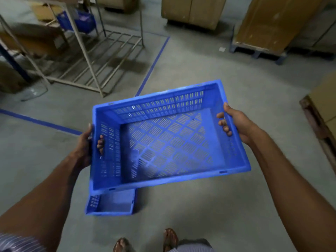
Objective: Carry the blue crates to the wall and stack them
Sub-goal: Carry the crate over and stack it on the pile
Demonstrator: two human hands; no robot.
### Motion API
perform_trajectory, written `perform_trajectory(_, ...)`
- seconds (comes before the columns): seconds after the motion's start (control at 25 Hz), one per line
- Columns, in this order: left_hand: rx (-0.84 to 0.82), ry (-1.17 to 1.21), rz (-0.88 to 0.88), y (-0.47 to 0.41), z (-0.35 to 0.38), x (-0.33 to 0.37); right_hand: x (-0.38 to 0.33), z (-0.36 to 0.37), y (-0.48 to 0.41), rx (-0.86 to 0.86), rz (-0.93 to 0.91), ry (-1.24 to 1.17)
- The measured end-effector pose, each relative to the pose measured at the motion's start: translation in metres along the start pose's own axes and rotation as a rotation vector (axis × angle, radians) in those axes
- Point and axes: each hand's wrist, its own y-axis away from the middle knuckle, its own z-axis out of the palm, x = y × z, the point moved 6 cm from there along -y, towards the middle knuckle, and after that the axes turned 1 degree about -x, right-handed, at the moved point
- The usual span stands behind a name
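I hold an empty blue crate with slotted walls and floor in the air in front of me, tilted a little. My left hand grips its left end, fingers through the handle slot. My right hand grips the right end, fingers curled over the rim into the handle. A second blue crate lies on the concrete floor just below and nearer to me, mostly hidden by the one I carry.
A bare metal rack stands at the left, with another blue crate behind it. Blue tape lines mark the floor. Cardboard boxes on pallets stand ahead and at the right edge. My feet are below.
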Motion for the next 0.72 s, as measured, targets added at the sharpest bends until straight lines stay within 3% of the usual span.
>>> perform_trajectory(0.44,0.135,-0.567,-0.109,-0.01,0.092,0.031,0.082,-0.071,-0.027,0.114,0.289,-0.048)
perform_trajectory(0.72,0.064,-0.748,-0.018,-0.016,0.13,0.04,0.119,-0.088,0.034,0.325,0.233,-0.142)
